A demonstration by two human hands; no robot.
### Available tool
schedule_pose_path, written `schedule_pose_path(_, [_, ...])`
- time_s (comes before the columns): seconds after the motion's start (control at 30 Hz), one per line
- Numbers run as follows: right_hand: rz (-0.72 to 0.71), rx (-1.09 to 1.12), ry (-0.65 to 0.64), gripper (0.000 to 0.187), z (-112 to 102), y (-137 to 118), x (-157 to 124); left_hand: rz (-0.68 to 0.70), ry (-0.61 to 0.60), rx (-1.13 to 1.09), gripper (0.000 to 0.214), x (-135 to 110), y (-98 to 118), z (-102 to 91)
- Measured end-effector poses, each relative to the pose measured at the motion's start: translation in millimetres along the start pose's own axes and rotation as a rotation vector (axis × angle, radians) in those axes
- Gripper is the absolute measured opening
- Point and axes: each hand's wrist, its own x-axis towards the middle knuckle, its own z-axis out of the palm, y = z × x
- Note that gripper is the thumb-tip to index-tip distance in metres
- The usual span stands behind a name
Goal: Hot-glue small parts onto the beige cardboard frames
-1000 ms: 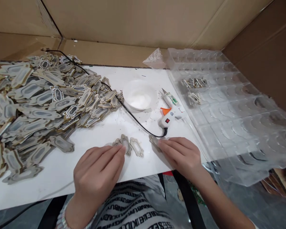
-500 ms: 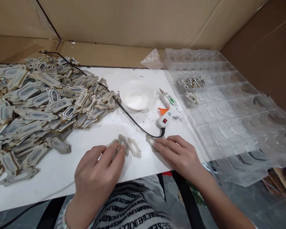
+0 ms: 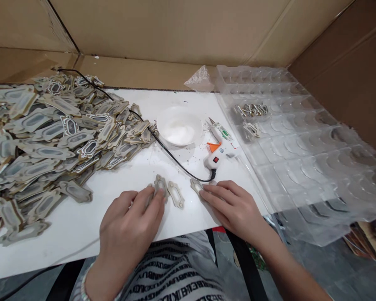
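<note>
My left hand (image 3: 128, 230) rests on the white table (image 3: 97, 217) with its fingers together, the fingertips pressing a small grey frame-shaped piece (image 3: 160, 184). A second such piece (image 3: 176, 194) lies free just to its right. My right hand (image 3: 235, 207) lies flat, fingers stretched out, with the fingertips on another small piece (image 3: 195, 185). A white hot glue gun (image 3: 218, 146) with an orange trigger lies just beyond my right hand.
A big heap of the same frame pieces (image 3: 47, 138) covers the table's left half. A white bowl (image 3: 179, 125) stands mid-table, a black cord (image 3: 169, 152) beside it. A clear plastic compartment tray (image 3: 301, 142) on the right holds a few pieces (image 3: 252, 109). Cardboard walls surround the table.
Both hands slid slightly forward and inward on the table; my left fingers curled closer onto the piece, and my right fingertips moved left with theirs.
</note>
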Motion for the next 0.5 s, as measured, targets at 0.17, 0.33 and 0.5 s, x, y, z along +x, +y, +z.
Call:
schedule_pose_path(0.17, [0.009, 0.038, 0.000, 0.025, 2.8, -2.0, -1.2, -0.031, -0.069, -0.131, 0.026, 2.0, -3.8, -6.7])
schedule_pose_path(0.33, [0.021, 0.072, 0.033, 0.021, 9.2, -7.9, -2.3, 0.071, -0.200, -0.267, 0.038, 13.4, -29.1, -8.7])
schedule_pose_path(0.5, [0.079, 0.074, 0.038, 0.022, 17.0, -19.8, 2.6, 0.194, -0.286, -0.291, 0.041, 26.0, -36.0, 2.1])
